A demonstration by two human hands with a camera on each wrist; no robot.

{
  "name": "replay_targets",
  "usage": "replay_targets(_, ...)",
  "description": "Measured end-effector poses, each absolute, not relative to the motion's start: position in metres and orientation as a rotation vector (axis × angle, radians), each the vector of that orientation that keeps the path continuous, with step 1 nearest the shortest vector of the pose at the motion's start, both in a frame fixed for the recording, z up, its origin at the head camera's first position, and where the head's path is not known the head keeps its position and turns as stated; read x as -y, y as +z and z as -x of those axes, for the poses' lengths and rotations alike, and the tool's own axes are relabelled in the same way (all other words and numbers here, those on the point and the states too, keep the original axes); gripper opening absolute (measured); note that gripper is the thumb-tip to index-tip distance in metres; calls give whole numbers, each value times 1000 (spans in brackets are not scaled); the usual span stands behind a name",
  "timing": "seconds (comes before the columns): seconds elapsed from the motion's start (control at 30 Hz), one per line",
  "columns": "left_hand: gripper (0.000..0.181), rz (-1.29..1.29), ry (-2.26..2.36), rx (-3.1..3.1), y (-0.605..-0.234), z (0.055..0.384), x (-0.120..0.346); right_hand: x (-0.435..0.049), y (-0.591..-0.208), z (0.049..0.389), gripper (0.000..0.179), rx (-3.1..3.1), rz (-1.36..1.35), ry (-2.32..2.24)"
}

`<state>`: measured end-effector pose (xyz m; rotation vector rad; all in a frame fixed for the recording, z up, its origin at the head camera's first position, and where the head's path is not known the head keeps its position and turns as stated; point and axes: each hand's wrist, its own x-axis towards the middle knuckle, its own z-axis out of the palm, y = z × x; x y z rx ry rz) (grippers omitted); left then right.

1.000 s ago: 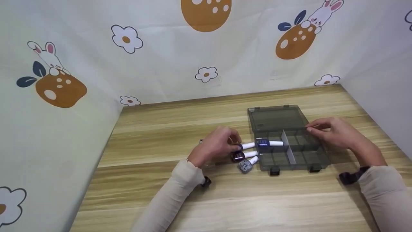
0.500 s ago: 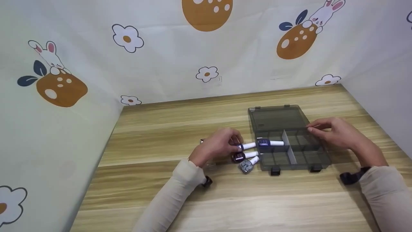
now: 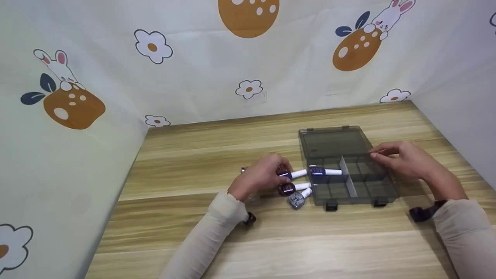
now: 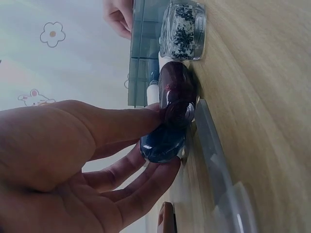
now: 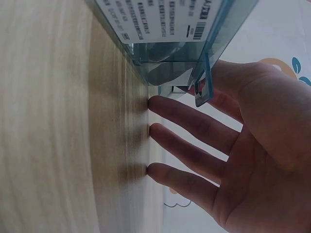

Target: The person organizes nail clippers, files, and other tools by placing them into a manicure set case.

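My left hand (image 3: 263, 170) pinches a dark blue nail polish bottle (image 4: 163, 144) by its glass body, thumb on one side and fingers on the other. Its white cap (image 3: 298, 174) points towards the box. Right beside it lies a dark red nail polish bottle (image 3: 287, 189), and nearer to me a clear one with black and white flecks (image 3: 296, 200). A smoky compartment box (image 3: 354, 201) lies with its lid back; another blue nail polish bottle (image 3: 318, 171) is inside. My right hand (image 3: 407, 159) holds the box's right edge between thumb and forefinger, its other fingertips on the table.
A clear plastic strip (image 4: 216, 160) lies under the left hand. A small item (image 3: 243, 169), mostly hidden, shows behind the left wrist. A white divider (image 3: 347, 176) splits the box. Patterned cloth (image 3: 201, 77) walls the table's back and sides.
The blue bottle in my left hand has shifted slightly, and more of its blue body shows. The right hand and the box hold their place.
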<state>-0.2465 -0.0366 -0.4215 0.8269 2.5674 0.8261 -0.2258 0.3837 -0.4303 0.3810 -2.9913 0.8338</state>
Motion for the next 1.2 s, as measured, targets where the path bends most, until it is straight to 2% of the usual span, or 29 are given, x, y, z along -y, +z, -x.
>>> replay_targets(0.9,17,-874,935,-2639,-424,245,30,-385,-432,225,20,2945,-409,830)
replay_targets(1.2,17,-1095,971,-2758,-420,239,15,-384,-430,224,21,2962,-389,804)
